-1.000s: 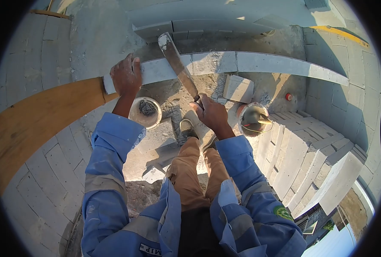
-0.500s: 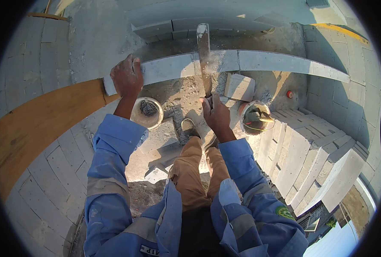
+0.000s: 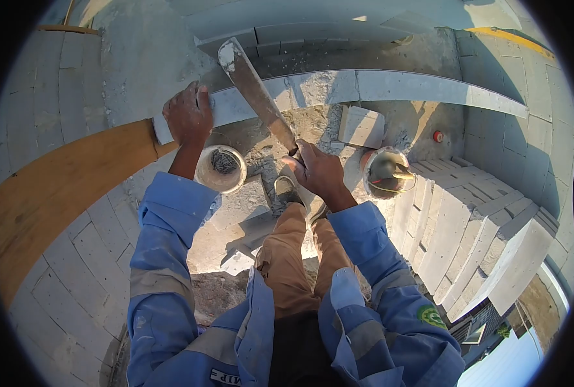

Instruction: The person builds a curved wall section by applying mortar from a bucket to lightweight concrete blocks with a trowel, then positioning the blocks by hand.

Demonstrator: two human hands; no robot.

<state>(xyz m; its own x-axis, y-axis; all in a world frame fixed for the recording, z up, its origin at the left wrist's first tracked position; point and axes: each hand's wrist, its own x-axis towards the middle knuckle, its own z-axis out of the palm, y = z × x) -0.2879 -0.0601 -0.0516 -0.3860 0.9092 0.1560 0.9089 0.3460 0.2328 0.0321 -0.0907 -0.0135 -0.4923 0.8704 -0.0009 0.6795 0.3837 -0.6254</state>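
Observation:
My right hand (image 3: 319, 169) is closed round the handle of a machete (image 3: 255, 90), a long, broad blade with a squared, dusty tip. The blade slants up and left across a row of pale concrete blocks (image 3: 422, 87). One stretch of the row's top, right of the blade, is rough and chipped. At the row's left end, my left hand (image 3: 190, 116) grips the end concrete block (image 3: 230, 108), its fingers bent over the top and partly hidden. A wooden board (image 3: 74, 161) meets the row beside that hand.
Below the row stand a bucket of nails (image 3: 221, 169) and a bucket with tools (image 3: 389, 171). A loose block (image 3: 362, 126) lies between them on the rubble-strewn floor. Stacked blocks (image 3: 467, 226) rise on the right. A small red roll (image 3: 438, 136) lies near the right wall.
The machete has swung from nearly upright to a leftward slant, its tip moving left. My right hand has shifted slightly left and turned. My left hand stays on the block's end.

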